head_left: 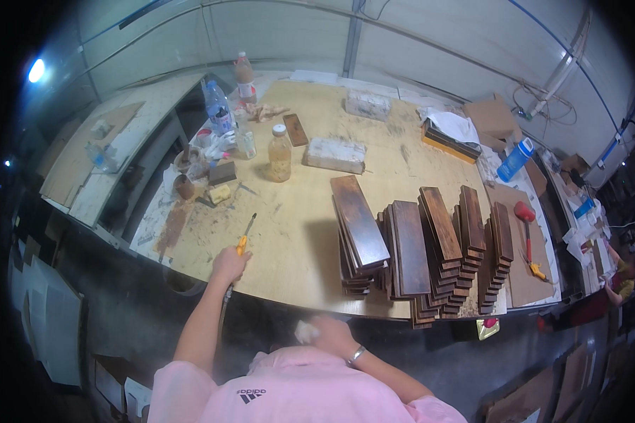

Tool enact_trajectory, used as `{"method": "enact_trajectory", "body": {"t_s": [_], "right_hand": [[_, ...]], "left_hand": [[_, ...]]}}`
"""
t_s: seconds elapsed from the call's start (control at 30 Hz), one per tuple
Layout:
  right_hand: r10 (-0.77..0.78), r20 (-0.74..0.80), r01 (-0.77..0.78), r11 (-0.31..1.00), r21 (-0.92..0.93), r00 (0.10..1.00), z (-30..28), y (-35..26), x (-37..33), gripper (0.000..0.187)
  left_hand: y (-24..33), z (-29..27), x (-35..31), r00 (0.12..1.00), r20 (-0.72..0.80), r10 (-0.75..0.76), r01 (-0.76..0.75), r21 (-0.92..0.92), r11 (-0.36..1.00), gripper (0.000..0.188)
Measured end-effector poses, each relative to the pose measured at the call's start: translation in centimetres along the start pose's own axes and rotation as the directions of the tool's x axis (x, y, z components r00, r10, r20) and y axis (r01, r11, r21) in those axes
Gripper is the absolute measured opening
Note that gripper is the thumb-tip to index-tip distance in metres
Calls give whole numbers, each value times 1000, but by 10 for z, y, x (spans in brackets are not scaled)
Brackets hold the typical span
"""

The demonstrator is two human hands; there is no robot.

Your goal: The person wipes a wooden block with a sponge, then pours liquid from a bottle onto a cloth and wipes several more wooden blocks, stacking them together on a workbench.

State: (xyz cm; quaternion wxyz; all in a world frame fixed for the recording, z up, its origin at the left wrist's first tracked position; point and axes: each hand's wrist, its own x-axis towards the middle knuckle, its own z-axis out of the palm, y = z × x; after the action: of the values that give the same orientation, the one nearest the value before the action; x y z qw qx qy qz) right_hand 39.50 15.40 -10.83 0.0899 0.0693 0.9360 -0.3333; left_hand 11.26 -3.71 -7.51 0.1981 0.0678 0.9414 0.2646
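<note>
My left hand [229, 266] is closed around a thin tool with a yellow handle [242, 245]. Its slim dark tip points up and away over the near left part of the table [289, 243]. What looks like a cord hangs down from that hand. Close to my chest, my right hand [335, 336] is closed on a white wad [305, 332], perhaps cloth or paper. To the right of both hands stand several stacks of dark brown wood planks [360, 218], fanned like steps along the table's front edge.
A bottle of yellowish liquid [279, 156], plastic bottles [219, 109], a yellow sponge-like block [220, 194] and brown stains occupy the left side. Two whitish blocks [335, 154] lie mid-table. At right are a red-headed tool [524, 213] and a blue bottle [515, 161]. Someone works far right.
</note>
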Motion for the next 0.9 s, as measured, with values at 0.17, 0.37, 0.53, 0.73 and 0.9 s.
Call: {"method": "enact_trajectory", "body": {"t_s": [0.17, 0.37, 0.53, 0.73, 0.9], "right_hand": [[56, 68, -54, 998, -20, 996, -10, -6, -4, 40], [58, 67, -57, 998, -11, 996, -9, -6, -4, 44], [54, 79, -54, 999, -1, 995, -14, -13, -4, 44], [19, 34, -19, 1000, 3, 999, -6, -11, -3, 42], [16, 26, -17, 1000, 15, 1000, -5, -12, -6, 37]], "left_hand": [[18, -10, 1, 999, -45, 13, -9, 95, 995, 43], [15, 2, -4, 998, -15, 53, -51, 127, 991, 46], [26, 14, -8, 993, 47, 112, -117, 138, 983, 46], [63, 13, -6, 983, 18, 181, -182, 112, 977, 44], [80, 10, 2, 979, -8, 206, -203, 127, 971, 43]]}}
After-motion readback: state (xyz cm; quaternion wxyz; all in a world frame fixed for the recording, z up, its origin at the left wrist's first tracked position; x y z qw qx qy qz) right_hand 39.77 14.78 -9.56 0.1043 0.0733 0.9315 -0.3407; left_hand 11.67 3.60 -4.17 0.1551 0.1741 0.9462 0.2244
